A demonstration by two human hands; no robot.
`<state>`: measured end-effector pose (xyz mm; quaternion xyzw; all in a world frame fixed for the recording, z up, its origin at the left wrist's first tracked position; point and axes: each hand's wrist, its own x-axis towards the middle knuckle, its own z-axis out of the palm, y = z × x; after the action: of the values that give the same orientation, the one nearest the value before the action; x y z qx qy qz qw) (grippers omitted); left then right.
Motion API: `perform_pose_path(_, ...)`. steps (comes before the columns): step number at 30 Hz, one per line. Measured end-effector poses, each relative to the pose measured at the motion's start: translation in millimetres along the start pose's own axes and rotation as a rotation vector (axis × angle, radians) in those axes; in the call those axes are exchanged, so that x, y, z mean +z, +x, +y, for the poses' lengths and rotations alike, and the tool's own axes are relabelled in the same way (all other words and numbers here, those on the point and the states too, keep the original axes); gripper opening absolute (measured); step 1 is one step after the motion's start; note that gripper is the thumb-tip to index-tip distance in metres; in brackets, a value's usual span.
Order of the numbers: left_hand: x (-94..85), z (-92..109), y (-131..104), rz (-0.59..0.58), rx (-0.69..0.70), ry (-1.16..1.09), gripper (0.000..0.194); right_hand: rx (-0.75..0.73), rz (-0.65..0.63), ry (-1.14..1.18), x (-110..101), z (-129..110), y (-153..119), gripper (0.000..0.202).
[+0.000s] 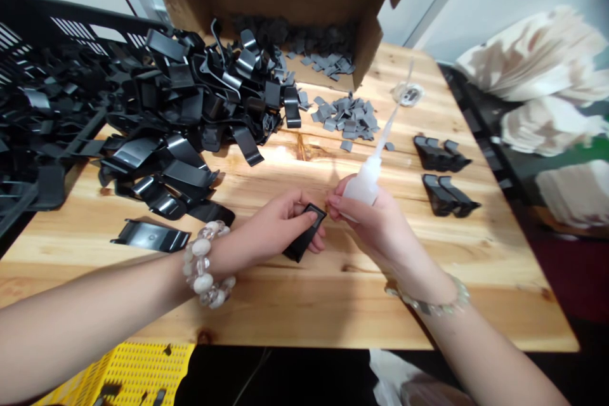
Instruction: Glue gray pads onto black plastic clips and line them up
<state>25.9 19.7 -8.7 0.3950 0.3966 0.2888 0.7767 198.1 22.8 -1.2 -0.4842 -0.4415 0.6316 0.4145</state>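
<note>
Near the middle of the wooden table [304, 311], my left hand [290, 222] is closed on a black plastic clip [303, 238], its thumb pressed on the upper end. Just right of it, my right hand [366, 206] grips a white squeeze bottle [364, 184] with a long thin nozzle aimed up and away from the clip. A single black clip [152, 236] lies by my left wrist. Beyond my hands is a small pile of grey square pads [349, 117]. The underside of the held clip is hidden.
A heap of black clips [190, 89] covers the left, beside a black crate [28, 19]. An open cardboard box [368, 54] with grey pads stands behind. Several clips [442, 193] sit in rows at right. A yellow basket [147, 361] is below the front edge; whitish bundles [537, 70] lie right.
</note>
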Motion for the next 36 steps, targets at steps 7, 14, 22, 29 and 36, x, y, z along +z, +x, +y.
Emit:
perform_pose_path(7, 0.2, 0.5, 0.6, -0.005, -0.001, -0.014, 0.006, 0.007, -0.017, -0.021, -1.0, -0.4, 0.0, 0.015)
perform_pose_path(14, 0.2, 2.0, 2.4, 0.02, -0.003, -0.094, 0.006, 0.043, -0.059, -0.065, 1.3, 2.5, 0.3, 0.021)
perform_pose_path(22, -0.2, 1.4, 1.4, 0.016, 0.001, -0.12, 0.009, 0.022, -0.064, -0.077, 0.9, 2.1, 0.9, 0.019)
perform_pose_path(29, -1.5, 0.4, -0.6, 0.0, 0.03, -0.105, 0.007, 0.015, -0.081, -0.028, 2.8, 2.4, -0.6, 0.017)
perform_pose_path(36, -0.9, 1.9, 0.9, -0.013, 0.01, -0.085, 0.004, 0.011, -0.056, -0.05, 2.4, 1.9, -1.1, 0.018)
